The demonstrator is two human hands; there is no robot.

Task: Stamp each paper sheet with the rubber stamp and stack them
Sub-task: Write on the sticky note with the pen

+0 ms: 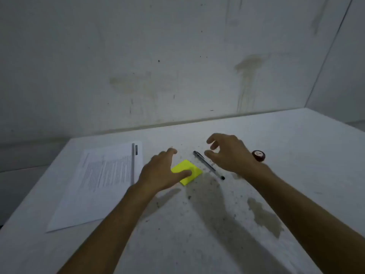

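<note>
The yellow pad (187,172) lies on the table (286,139), one corner pointing away towards the wall. The left hand (162,173) rests on its left side, thumb on top, fingers spread. Left of the pad, the printed sheets (98,184) lie with their long axis running away, leaning right. Right of the pad, the pen (208,165) lies diagonally. The right hand (227,153) hovers open, holding nothing. The round stamp (258,155) sits further right.

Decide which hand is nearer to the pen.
Right. The right hand hovers open just above and beside the pen; the left hand rests on the yellow sticky-note pad, farther left.
</note>
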